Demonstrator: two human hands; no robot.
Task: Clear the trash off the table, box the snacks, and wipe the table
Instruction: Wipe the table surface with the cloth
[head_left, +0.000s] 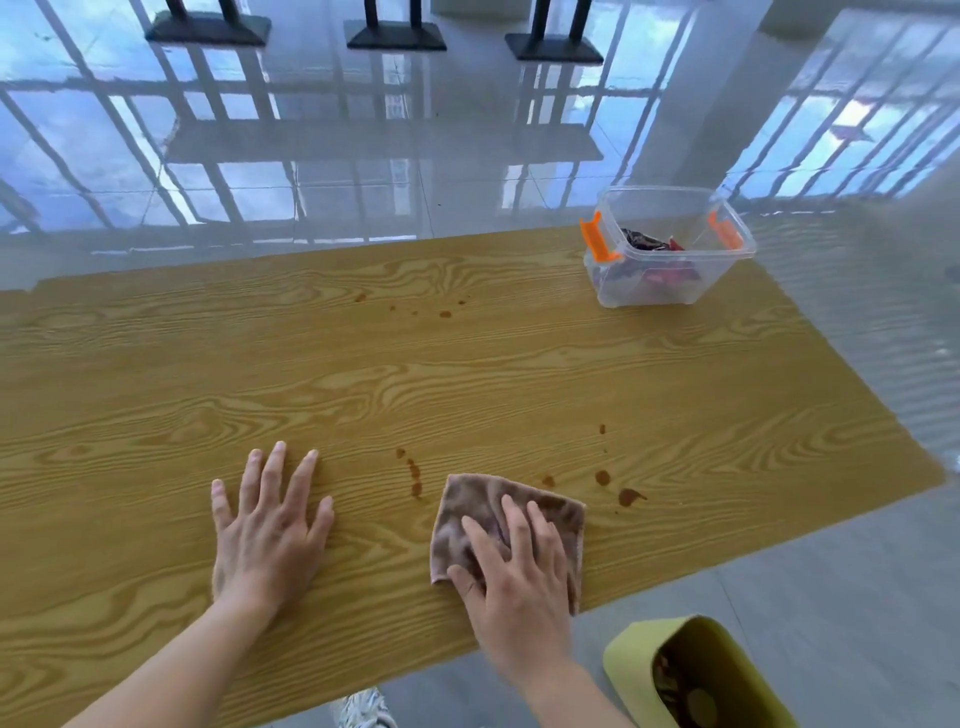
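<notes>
My right hand (511, 577) presses flat on a brownish cloth (478, 504) lying on the wood-grain table (363, 374) near its front edge. My left hand (267, 525) rests flat on the bare tabletop to the left, fingers spread, holding nothing. Brown stain drops (414, 475) lie just left of the cloth, more stain spots (626, 496) sit to its right, and small far splashes (444, 313) mark the far middle. A clear plastic box (670, 208) with orange latches stands at the far right corner with snack packets (649, 244) inside.
A yellow-green trash bin (631, 660) with trash inside stands on the floor below the table's front right edge. Black stand bases (208, 28) sit on the glossy floor beyond the table. A shoe (363, 709) shows under the front edge.
</notes>
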